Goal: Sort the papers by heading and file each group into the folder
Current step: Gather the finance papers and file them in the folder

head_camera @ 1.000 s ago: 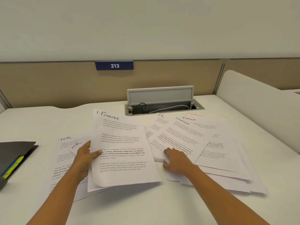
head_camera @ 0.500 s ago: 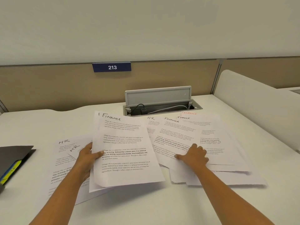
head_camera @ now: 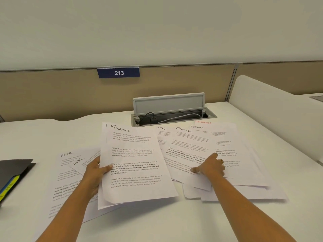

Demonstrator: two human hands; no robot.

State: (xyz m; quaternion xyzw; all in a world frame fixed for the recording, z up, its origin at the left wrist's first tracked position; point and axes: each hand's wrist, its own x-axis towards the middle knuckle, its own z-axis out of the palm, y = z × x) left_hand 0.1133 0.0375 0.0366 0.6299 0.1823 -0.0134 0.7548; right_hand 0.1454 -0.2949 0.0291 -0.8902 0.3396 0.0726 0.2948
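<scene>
My left hand [head_camera: 94,173] grips the left edge of a small stack of sheets headed FINANCE [head_camera: 134,165], lifted a little off the desk. Under it lie sheets headed HR [head_camera: 70,165]. My right hand [head_camera: 209,167] rests on the spread pile of mixed papers [head_camera: 227,154] to the right, thumb and fingers spread on a FINANCE sheet, its lower corner lifted near my thumb. An HR sheet [head_camera: 161,131] peeks out at that pile's left. A dark folder [head_camera: 12,172] with yellow and blue tabs lies at the far left edge.
An open grey cable box [head_camera: 168,109] with cords sits at the back of the white desk [head_camera: 157,224]. A beige partition with a blue 213 sign [head_camera: 118,72] stands behind. A white divider [head_camera: 279,119] bounds the right side.
My right hand slid right and further across the mixed pile, from its left lower edge onto a FINANCE sheet. My left hand kept its hold on the FINANCE stack.
</scene>
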